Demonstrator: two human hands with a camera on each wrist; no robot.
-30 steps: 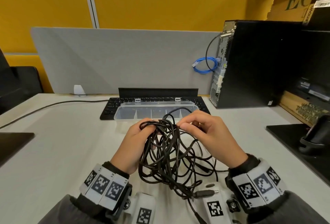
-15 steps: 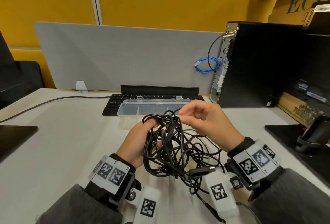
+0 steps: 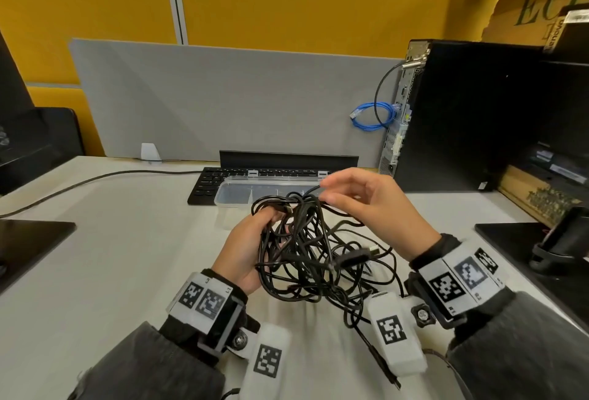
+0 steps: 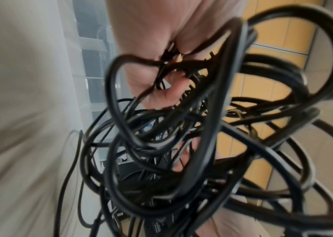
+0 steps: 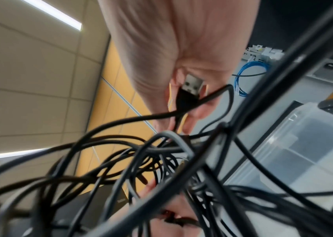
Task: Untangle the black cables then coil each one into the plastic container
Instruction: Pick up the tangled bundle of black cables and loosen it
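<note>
**Tangle held up, one end picked free**

The left hand [image 3: 251,246] grips the black cables [image 3: 306,253] as a bundle above the desk [image 3: 105,259], likely to steady it. The right hand [image 3: 360,205] has its fingers [image 5: 190,121] pinching a USB plug [image 5: 192,86], probably tracing one cable out. Beyond, the plastic container [image 3: 236,191] holds no cable yet.
</note>
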